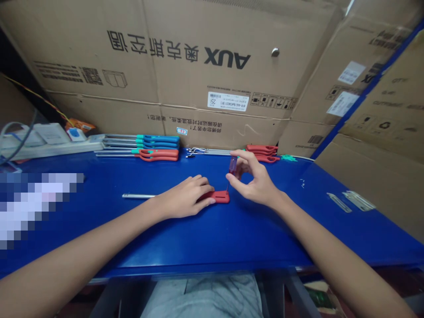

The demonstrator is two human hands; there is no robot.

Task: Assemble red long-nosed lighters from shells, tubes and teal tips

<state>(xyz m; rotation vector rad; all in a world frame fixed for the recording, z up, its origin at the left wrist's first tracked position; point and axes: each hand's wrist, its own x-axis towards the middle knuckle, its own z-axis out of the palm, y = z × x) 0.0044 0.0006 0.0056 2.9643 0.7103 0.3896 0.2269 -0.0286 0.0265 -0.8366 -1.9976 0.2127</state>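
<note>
My left hand [183, 198] rests over a red plastic tool handle [220, 197] lying flat on the blue bench, with its fingers curled on the handle's near end. A straight metal tube [139, 195] runs left from under that hand. My right hand [255, 179] pinches a small screwdriver [232, 165] with a translucent dark red handle. Its thin shaft points down, and the tip touches the red handle's top near the right end.
Rows of metal-shafted tools with blue handles [159, 142] and red handles [159, 154] lie along the back of the blue workbench [232, 234]. More red handles [261, 152] lie back right. A power strip [49, 145] sits back left. Cardboard boxes [179, 57] wall the bench's far side.
</note>
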